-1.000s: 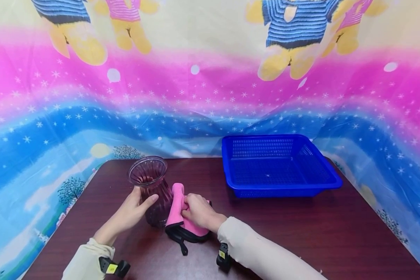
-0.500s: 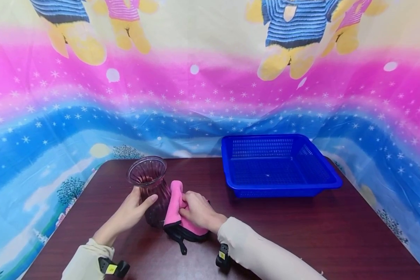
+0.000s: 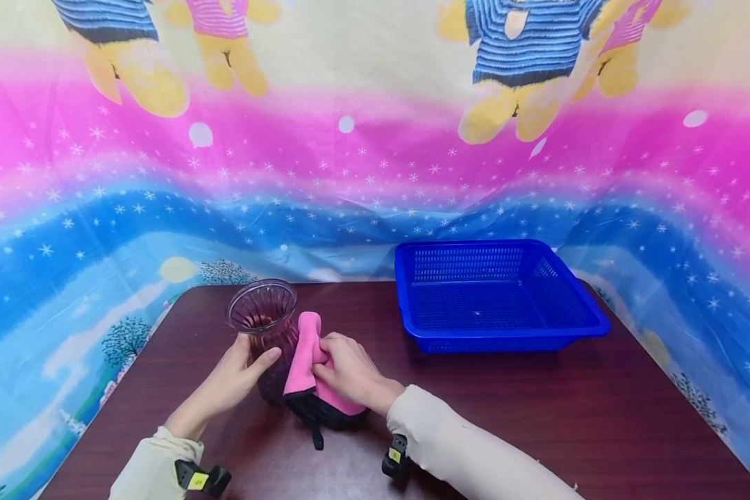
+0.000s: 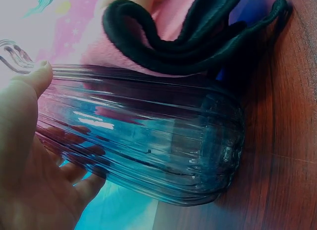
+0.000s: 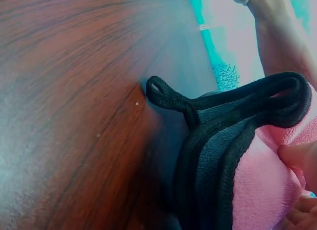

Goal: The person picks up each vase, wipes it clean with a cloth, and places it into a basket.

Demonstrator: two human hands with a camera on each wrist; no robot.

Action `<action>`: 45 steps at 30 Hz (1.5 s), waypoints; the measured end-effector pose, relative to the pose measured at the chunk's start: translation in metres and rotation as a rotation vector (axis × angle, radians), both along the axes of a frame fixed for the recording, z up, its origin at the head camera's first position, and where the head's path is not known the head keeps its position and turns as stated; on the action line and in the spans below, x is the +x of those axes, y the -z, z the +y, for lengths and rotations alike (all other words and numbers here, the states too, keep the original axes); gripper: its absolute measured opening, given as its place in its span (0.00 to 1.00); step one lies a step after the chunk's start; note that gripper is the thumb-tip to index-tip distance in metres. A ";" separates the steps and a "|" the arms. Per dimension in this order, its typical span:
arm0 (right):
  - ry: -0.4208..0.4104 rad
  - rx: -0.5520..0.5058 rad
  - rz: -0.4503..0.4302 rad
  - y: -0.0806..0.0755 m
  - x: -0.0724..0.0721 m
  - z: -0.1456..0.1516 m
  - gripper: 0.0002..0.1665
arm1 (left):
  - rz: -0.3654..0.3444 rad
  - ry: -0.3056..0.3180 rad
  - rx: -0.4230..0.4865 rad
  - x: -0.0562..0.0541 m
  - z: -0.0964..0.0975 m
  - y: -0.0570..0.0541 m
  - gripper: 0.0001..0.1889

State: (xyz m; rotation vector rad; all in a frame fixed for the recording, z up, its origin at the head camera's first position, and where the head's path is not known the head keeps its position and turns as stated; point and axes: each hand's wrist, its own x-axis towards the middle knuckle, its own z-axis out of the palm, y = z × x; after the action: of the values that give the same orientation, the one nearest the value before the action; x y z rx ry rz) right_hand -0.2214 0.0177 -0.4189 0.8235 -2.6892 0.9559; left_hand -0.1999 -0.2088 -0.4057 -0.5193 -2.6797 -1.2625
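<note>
A tinted clear glass vase (image 3: 271,361) with a flared, fluted rim stands on the table at left of centre. My left hand (image 3: 234,375) grips its near left side, the thumb on the front and the fingers showing through the glass in the left wrist view. Against the vase's right side lies a folded pink cloth (image 3: 303,361) with black edging and a small hanging loop. My right hand (image 3: 350,371) pinches that cloth between thumb and fingers. In the right wrist view the pink cloth (image 5: 262,185) shows its dark folded underside and the loop close over the wood.
A blue plastic basket (image 3: 506,333) with slotted walls stands at the back right of the dark wooden table (image 3: 506,417). Behind the table hangs a printed curtain (image 3: 375,167) with bears and snowflakes.
My right hand has moved a little left and away from me, bringing the pink cloth further against the vase. The left hand and the vase have barely moved.
</note>
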 end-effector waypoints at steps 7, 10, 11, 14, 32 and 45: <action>0.004 -0.024 0.028 -0.008 0.002 -0.002 0.12 | 0.011 -0.005 -0.006 0.000 0.001 -0.001 0.33; 0.002 -0.041 0.040 -0.012 0.003 -0.003 0.11 | 0.012 -0.004 -0.009 0.000 0.000 0.000 0.33; 0.002 -0.046 0.042 -0.014 0.004 -0.003 0.10 | 0.014 -0.005 -0.013 0.000 0.000 0.000 0.33; 0.003 -0.063 0.040 -0.019 0.005 -0.004 0.08 | 0.018 -0.005 -0.022 0.000 0.000 0.000 0.33; 0.012 -0.200 0.058 -0.041 0.008 -0.012 0.10 | 0.092 -0.004 -0.059 -0.001 -0.002 0.000 0.26; 0.006 -0.273 0.059 -0.042 0.008 -0.014 0.07 | 0.092 0.000 -0.053 0.000 -0.002 -0.002 0.27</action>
State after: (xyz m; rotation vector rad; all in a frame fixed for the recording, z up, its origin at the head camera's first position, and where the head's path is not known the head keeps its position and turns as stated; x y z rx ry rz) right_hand -0.2134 0.0032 -0.3767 0.7719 -2.4366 1.2403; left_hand -0.1995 -0.2107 -0.4037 -0.5703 -2.6425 -1.1414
